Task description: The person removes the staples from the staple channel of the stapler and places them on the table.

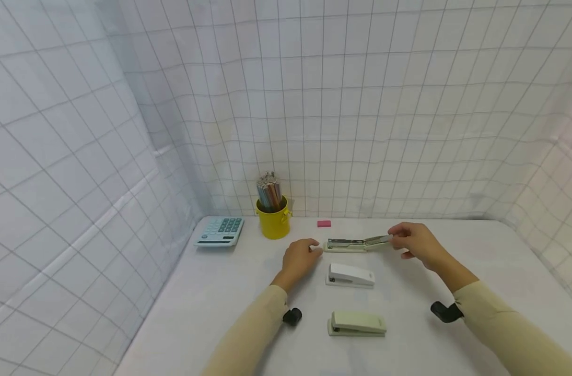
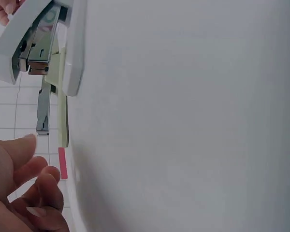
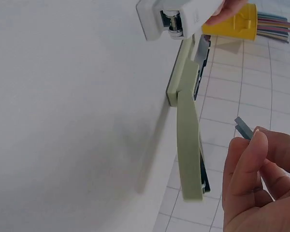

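one opened green stapler (image 1: pixel 344 250) laid at back of row, one white stapler (image 1: pixel 350 274) in middle, one closed green stapler (image 1: pixel 359 321) nearest; three in all. one small metal strip (image 3: pixel 244 128) pinched between thumb and finger of right hand (image 1: pixel 417 243), near opened stapler's swung-back cover. left hand (image 1: pixel 301 258) placed by other end, fingers loosely bent, nothing held; contact cannot be told. one calculator (image 1: pixel 220 232), one pink block (image 1: pixel 324 223), one yellow bucket (image 1: pixel 275 225) of bunched pencils (image 1: pixel 269 192) noted. white tabletop (image 1: pixel 408 352) enclosed by grid-lined cloth (image 1: pixel 342 104).

Pencils (image 1: pixel 269 193) in bucket (image 1: pixel 274 225); calculator (image 1: pixel 220 231) left; rear stapler (image 1: pixel 346 245) between hands (image 1: pixel 301 260) (image 1: pixel 418 244)
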`<state>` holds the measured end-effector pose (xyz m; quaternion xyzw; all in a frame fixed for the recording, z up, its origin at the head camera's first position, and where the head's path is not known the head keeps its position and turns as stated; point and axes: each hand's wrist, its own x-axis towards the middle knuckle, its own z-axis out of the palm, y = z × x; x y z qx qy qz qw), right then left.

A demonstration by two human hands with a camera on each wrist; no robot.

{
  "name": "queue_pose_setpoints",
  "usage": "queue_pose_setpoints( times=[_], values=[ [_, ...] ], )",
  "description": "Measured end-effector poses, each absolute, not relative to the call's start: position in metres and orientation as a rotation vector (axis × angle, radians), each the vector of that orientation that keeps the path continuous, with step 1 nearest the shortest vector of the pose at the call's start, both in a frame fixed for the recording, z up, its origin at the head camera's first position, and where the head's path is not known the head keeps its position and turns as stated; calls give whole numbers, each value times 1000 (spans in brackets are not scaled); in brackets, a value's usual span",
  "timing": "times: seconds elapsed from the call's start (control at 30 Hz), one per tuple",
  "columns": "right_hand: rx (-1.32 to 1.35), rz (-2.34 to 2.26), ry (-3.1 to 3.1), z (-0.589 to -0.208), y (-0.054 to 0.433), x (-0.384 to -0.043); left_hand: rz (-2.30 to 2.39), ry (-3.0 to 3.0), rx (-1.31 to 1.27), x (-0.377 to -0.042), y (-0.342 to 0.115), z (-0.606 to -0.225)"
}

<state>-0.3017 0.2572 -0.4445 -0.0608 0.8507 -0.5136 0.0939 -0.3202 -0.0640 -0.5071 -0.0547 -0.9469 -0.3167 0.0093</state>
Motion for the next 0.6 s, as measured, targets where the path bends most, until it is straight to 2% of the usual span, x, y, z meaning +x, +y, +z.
queue_pose_setpoints(
  times=[0.3,0.6],
  values=[
    [-117,-1427,2520,-471,277,-286,-1057,-2810,-206,-281,-94,-504],
    [-40,-1396,2524,-495,279,-290,-1201,-2819,-304,-253,-106,-506]
  ],
)
